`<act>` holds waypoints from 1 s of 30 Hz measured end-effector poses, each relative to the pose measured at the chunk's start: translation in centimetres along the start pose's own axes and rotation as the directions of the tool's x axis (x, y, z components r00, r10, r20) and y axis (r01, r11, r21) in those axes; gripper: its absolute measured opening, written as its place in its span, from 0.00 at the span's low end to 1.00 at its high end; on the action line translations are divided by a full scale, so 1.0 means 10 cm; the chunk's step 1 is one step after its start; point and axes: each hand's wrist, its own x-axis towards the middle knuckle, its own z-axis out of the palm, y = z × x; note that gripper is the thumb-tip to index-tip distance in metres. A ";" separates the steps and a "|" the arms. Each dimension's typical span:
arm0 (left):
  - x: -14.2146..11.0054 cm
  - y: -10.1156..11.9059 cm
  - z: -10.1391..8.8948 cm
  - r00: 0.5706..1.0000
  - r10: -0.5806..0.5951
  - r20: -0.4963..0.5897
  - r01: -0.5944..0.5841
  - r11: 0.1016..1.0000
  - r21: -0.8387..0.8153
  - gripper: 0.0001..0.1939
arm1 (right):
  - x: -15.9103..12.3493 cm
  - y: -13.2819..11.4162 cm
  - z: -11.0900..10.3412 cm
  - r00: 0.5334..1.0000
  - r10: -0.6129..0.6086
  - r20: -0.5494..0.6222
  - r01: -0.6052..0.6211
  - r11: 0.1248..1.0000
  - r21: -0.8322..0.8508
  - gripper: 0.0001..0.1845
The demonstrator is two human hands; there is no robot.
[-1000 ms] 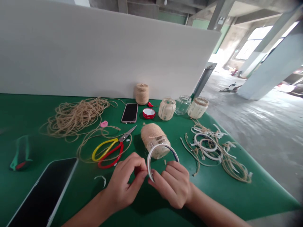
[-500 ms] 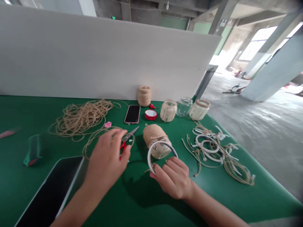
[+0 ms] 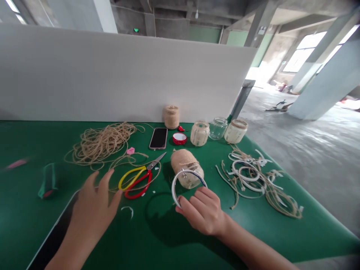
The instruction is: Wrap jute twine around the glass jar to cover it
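Note:
My right hand [image 3: 201, 210] grips a white ring of tape [image 3: 174, 187], raised above the green table with its shadow below. Behind the ring lies a jar wrapped in twine [image 3: 184, 161], tipped on its side, its far part bound in brown twine. My left hand [image 3: 97, 204] has its fingers spread and holds nothing. It hovers over a dark tablet-like panel [image 3: 53, 240], partly covering it. Just right of its fingertips lie scissors [image 3: 137, 183] with one yellow and one red handle, blades slightly apart. A small curled white scrap [image 3: 128, 210] rests nearby.
A twine heap [image 3: 104, 144], a phone [image 3: 158, 138], a red tape roll [image 3: 179, 138] and a twine spool [image 3: 171, 117] lie toward the back. Several jars [image 3: 218, 128] stand at back right. Rings and cord pieces [image 3: 250, 176] spread on the right. A green cutter [image 3: 48, 180] is left.
My left hand has moved left and down, away from the scissors, uncovering their handles. A curled white scrap now shows on the table. My right hand still grips the ring, shifted slightly left.

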 end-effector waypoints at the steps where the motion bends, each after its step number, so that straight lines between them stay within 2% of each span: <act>1: 0.02 0.10 -0.07 0.998 0.040 -0.054 -0.040 0.999 -0.010 0.25 | 0.00 0.00 0.00 1.000 -0.001 0.004 0.001 1.000 0.004 0.09; 3: 0.02 0.35 -0.22 0.975 0.138 -0.177 -0.161 0.979 -0.124 0.19 | 0.00 -0.01 0.00 1.000 -0.002 0.016 0.002 1.000 0.016 0.09; 4: 0.01 0.49 -0.30 0.950 0.200 -0.238 -0.256 0.938 -0.235 0.17 | 0.00 -0.01 -0.01 1.000 -0.002 0.021 0.002 1.000 0.021 0.09; 6: -0.04 0.78 -0.41 0.912 0.249 -0.327 -0.373 0.834 -0.407 0.14 | 0.00 -0.02 -0.01 1.000 0.014 0.025 -0.015 0.999 0.028 0.09; 9: -0.12 1.12 -0.45 0.839 0.335 -0.429 -0.520 0.724 -0.452 0.15 | -0.01 0.00 -0.02 0.997 0.071 0.015 -0.071 0.997 0.022 0.09; 10: -0.14 1.19 -0.43 0.831 0.336 -0.444 -0.533 0.709 -0.461 0.16 | 0.00 0.00 -0.03 0.996 0.088 0.008 -0.088 0.996 0.017 0.08; 13: -0.14 1.31 -0.36 0.858 0.256 -0.445 -0.481 0.703 -0.524 0.17 | 0.01 0.03 -0.05 0.993 0.113 -0.014 -0.113 0.994 0.001 0.07; 16: -0.12 1.36 -0.32 0.904 0.176 -0.389 -0.397 0.680 -0.616 0.16 | 0.02 0.06 -0.07 0.991 0.132 -0.018 -0.132 0.991 -0.016 0.06; 19: -0.12 1.38 -0.31 0.930 0.147 -0.337 -0.348 0.644 -0.681 0.15 | 0.02 0.06 -0.07 0.991 0.134 -0.009 -0.134 0.991 -0.015 0.06; 30: -0.17 1.41 -0.28 0.953 0.087 -0.290 -0.288 0.556 -0.780 0.12 | 0.02 0.05 -0.08 0.993 0.117 -0.026 -0.116 0.993 0.012 0.05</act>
